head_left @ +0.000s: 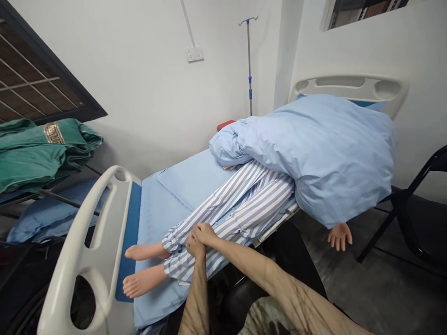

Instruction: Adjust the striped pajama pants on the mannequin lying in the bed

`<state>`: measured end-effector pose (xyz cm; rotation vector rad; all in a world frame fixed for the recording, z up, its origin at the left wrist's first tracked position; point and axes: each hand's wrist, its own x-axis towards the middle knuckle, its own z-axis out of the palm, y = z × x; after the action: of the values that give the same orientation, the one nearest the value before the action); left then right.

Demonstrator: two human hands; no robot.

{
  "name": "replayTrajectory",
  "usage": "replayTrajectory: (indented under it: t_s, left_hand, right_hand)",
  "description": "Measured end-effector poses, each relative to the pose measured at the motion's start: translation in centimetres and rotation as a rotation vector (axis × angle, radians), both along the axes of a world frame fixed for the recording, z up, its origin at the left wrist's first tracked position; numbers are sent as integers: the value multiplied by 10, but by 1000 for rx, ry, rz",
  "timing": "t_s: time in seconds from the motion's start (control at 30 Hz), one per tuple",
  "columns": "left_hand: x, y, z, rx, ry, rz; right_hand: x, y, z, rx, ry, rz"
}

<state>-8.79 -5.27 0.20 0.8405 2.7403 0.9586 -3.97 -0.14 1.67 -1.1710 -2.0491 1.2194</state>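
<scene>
A patient manikin (226, 209) in blue-and-white striped pyjamas lies on a hospital bed, with its bare feet (145, 269) towards me. A light blue blanket (314, 158) covers its upper body, and one manikin hand (339, 236) hangs below the blanket past the bed's side. My left hand (194, 245) is closed on the striped trouser leg just above the ankles. My right hand (206, 234) lies partly over my left hand, its fingers closed on the same spot.
A white footboard (84, 251) stands at the near end, and a white headboard (349, 88) at the far end. Behind the bed are an IV pole (249, 65) and a wall socket (194, 54). Folded green cloth (42, 153) lies at left, and a black chair (412, 204) stands at right.
</scene>
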Motion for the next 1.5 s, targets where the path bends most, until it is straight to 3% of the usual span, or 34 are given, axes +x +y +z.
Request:
replayTrajectory:
  t_s: [0.23,0.57,0.73,1.0,1.27,1.5]
  left_hand:
    - [8,4,2,-50,-4,45]
    - [8,6,-1,-65,16,61]
    - [6,7,1,-39,-37,4]
    - [6,30,15,263,-105,-68]
    - [21,31,-15,42,-59,-51]
    - [21,30,-13,20,21,-66]
  right_hand:
    - [20,21,29,159,62,38]
    - [25,18,-11,95,42,-71]
    - [26,20,-8,94,76,-83]
    - [29,21,-7,8,184,-76]
    - [23,24,-17,-71,254,-149]
    - [32,18,-3,-52,182,-144]
